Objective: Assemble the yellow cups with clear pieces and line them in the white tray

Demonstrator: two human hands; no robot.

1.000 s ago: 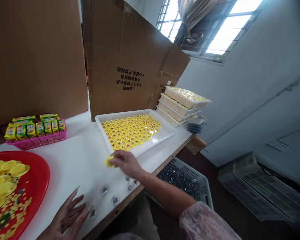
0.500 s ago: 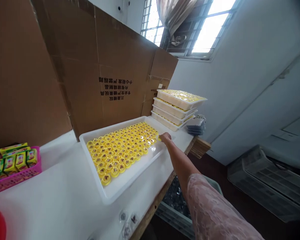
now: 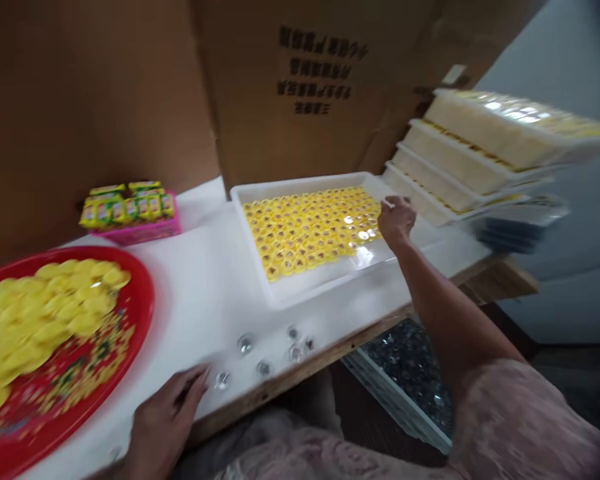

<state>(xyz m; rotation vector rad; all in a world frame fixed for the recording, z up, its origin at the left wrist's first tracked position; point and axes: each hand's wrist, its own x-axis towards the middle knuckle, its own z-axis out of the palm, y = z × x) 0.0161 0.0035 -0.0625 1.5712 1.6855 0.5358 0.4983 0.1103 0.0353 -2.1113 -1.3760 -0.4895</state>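
My right hand (image 3: 399, 219) is over the right end of a white tray (image 3: 300, 293), its fingers curled beside the last of the yellow round pieces (image 3: 310, 227), which lie in close rows. Whatever those fingers hold, if anything, is hidden. Lower down, my left hand (image 3: 167, 413) rests by the table's front edge with its fingers drawn together and blurred; I cannot make out what is in them. Small clear domes (image 3: 246, 343) are scattered just right of it. To its left stands a red basin (image 3: 143, 293) with yellow discs (image 3: 55, 307) and small loose bits.
A pink basket (image 3: 145, 233) of small yellow-green boxes stands behind the basin. Stacked trays (image 3: 470, 160) are at the right, beside a dark wrapped bundle (image 3: 515, 230). Cardboard (image 3: 300, 140) walls off the back. Below the table edge is a crate (image 3: 400, 410) of clear pieces.
My right hand has carried a yellow piece from the table's front to the tray's right end. My left hand, earlier spread, is back in view with its fingers together. The view has swung about.
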